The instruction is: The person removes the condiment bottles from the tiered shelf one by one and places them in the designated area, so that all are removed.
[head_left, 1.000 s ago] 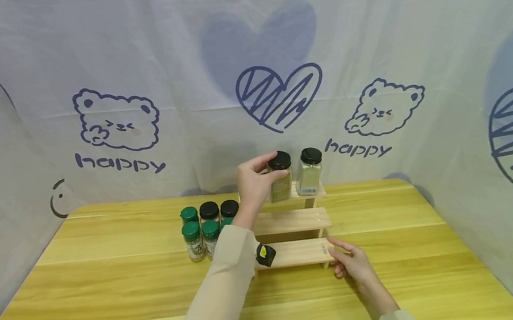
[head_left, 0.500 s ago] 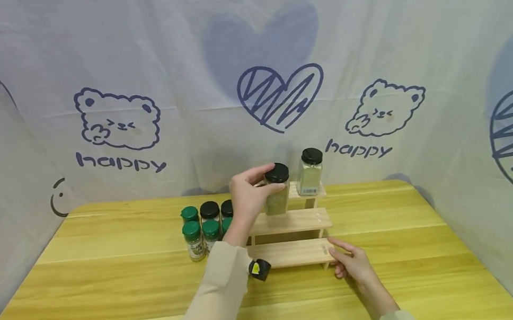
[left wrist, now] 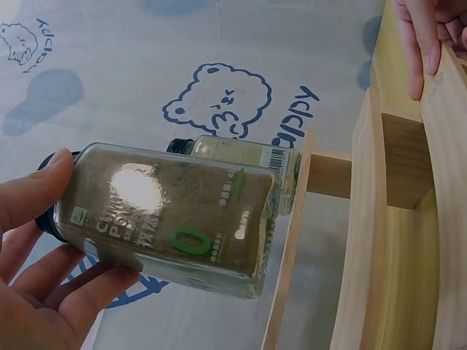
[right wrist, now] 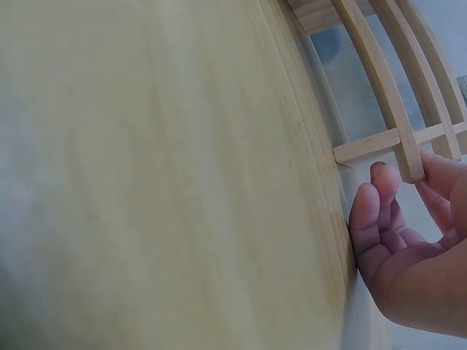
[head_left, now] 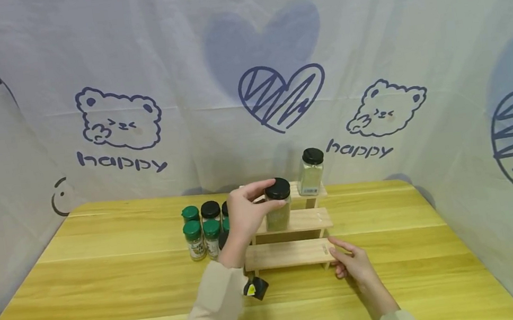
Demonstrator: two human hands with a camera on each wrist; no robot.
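Observation:
My left hand [head_left: 246,214] grips a glass spice jar [left wrist: 171,215] near its black lid, thumb on one side and fingers on the other. Brown powder fills the jar, which is upright in the head view and overlaps the middle shelf [head_left: 309,219] of a three-step wooden rack [head_left: 287,254]. At the rack's right end, my right hand [head_left: 356,265] pinches the lowest shelf; the right wrist view shows the thumb and fingers [right wrist: 368,208] around that shelf end. A second black-lidded jar [head_left: 311,177], with paler contents, stands on the top shelf at the right.
Left of the rack stand several smaller spice bottles with green caps [head_left: 192,229] and black caps [head_left: 210,209], partly behind my left forearm. Behind the wooden table [head_left: 124,299] hangs a pale printed cloth [head_left: 186,56], which also lines both sides.
My left hand has brought the brown jar from the top shelf down and toward me, to the middle shelf's level. My right hand stays at the lowest shelf's end.

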